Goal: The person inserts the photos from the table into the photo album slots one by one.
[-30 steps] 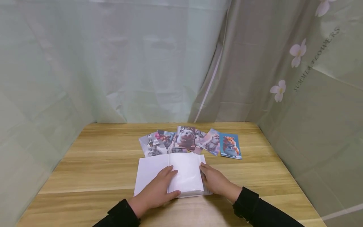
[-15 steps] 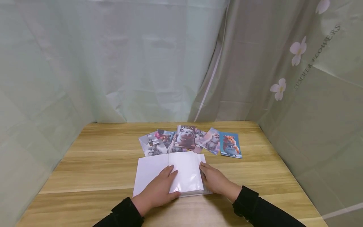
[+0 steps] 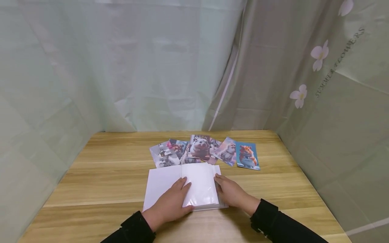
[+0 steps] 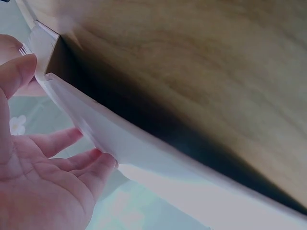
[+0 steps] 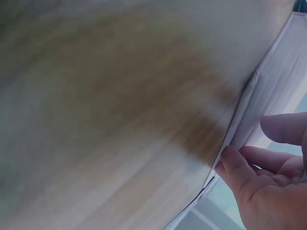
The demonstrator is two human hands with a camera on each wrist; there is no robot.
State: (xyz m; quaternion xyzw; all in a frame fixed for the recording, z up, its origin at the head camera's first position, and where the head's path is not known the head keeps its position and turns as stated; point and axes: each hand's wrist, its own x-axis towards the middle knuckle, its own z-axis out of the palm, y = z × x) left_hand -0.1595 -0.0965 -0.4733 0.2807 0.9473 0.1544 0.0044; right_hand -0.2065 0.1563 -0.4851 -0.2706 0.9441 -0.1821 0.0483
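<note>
A white photo album (image 3: 164, 180) lies spread on the wooden table, its plain inside cover to the left and a block of clear-pocket pages (image 3: 200, 179) to the right. My left hand (image 3: 171, 204) rests across the middle fold, fingers loosely extended and touching the album; in the left wrist view its fingertips (image 4: 108, 160) meet the white surface. At the album's right side, my right hand (image 3: 232, 194) holds the edge of the pages. The right wrist view shows its curled fingers (image 5: 235, 165) against that edge, with the thumb (image 5: 283, 128) over the page block.
Behind the album lie several overlapping picture cards of cartoon animals, including a crowned-animal card (image 3: 199, 147) and a blue card (image 3: 247, 156) at the right end. Wooden tabletop (image 3: 100, 182) surrounds them. Pale curtains (image 3: 164, 67) enclose the back and sides.
My left hand has shifted very slightly on the album, and its thumb sits a touch differently. The right hand, album and cards look the same.
</note>
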